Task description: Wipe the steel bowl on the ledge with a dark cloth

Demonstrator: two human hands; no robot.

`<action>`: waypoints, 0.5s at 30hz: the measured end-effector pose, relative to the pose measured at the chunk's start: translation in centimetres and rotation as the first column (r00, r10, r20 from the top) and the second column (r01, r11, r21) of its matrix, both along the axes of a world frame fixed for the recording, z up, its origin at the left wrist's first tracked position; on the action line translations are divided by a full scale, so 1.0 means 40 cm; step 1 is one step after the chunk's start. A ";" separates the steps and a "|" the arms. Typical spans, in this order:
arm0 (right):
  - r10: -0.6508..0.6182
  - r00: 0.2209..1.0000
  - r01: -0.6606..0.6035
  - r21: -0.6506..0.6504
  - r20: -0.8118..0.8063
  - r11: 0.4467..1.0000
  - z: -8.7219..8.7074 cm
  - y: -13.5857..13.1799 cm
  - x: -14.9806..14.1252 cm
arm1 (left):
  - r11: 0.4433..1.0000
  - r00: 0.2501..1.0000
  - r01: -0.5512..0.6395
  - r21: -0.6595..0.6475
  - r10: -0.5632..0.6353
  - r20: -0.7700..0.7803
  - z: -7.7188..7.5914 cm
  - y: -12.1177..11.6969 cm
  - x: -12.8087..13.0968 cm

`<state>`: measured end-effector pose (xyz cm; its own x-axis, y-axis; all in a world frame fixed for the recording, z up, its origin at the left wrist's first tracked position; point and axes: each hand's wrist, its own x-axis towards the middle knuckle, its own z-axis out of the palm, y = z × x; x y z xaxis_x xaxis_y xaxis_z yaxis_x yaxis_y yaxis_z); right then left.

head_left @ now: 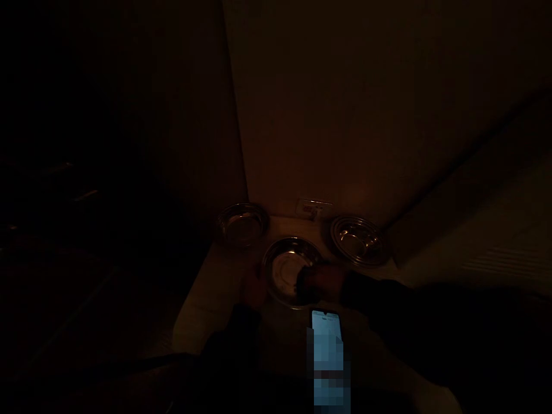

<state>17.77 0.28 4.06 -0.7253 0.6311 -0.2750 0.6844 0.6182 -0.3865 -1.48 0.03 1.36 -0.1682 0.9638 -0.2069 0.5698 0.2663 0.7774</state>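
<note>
In very dim light, a round metal bowl (287, 265) sits on the table in front of me. My left hand (254, 286) is at its left rim, with the fingers closed on the edge. My right hand (328, 282) reaches over the right rim into the bowl. Its fingers are bent around a dark, wad-like thing (306, 283) against the bowl's inside; whether this is a cloth cannot be made out. Dark sleeves cover both forearms.
Another metal bowl (242, 227) stands at the back left, and stacked-looking metal dishes (357, 240) at the back right. A lit phone (326, 325) lies near me on the pale table (198, 299). A wall socket (314, 207) is behind.
</note>
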 end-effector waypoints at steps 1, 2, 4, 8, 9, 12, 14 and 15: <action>0.026 0.999 -0.027 -0.031 -0.033 0.999 -0.013 0.010 -0.016 | 1.000 1.000 0.003 0.000 -0.003 0.003 -0.002 0.000 0.002; 0.025 0.998 -0.026 -0.022 -0.059 0.999 -0.027 0.019 -0.041 | 1.000 1.000 0.006 -0.003 -0.006 0.011 -0.004 0.001 0.003; -0.042 0.993 0.049 0.060 -0.115 0.997 -0.054 0.041 -0.099 | 1.000 0.999 0.016 -0.004 -0.016 0.031 -0.010 0.004 0.002; -0.212 0.977 0.199 0.227 0.031 0.953 -0.066 0.096 -0.140 | 0.999 0.997 0.023 -0.037 -0.021 0.071 -0.013 0.009 -0.014; -0.271 0.959 0.241 0.254 0.088 0.937 -0.063 0.105 -0.128 | 0.999 0.997 0.018 -0.050 -0.015 0.070 -0.010 0.009 -0.016; -0.381 0.912 0.333 0.265 0.154 0.905 -0.055 0.100 -0.079 | 0.998 0.998 0.003 -0.056 0.000 0.057 0.000 0.007 -0.014; -0.360 0.931 0.342 0.199 0.060 0.918 -0.063 0.074 -0.071 | 0.999 0.997 -0.003 -0.048 0.006 0.072 0.007 0.006 -0.008; -0.338 0.941 0.339 0.163 -0.032 0.927 -0.070 0.061 -0.079 | 0.999 0.996 0.000 -0.050 0.005 0.085 0.008 0.006 -0.006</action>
<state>14.62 2.72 1.25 -0.4617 0.8751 -0.1450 0.8627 0.4050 -0.3028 -1.73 0.29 1.70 -0.1504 0.9516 -0.2680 0.5017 0.3071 0.8087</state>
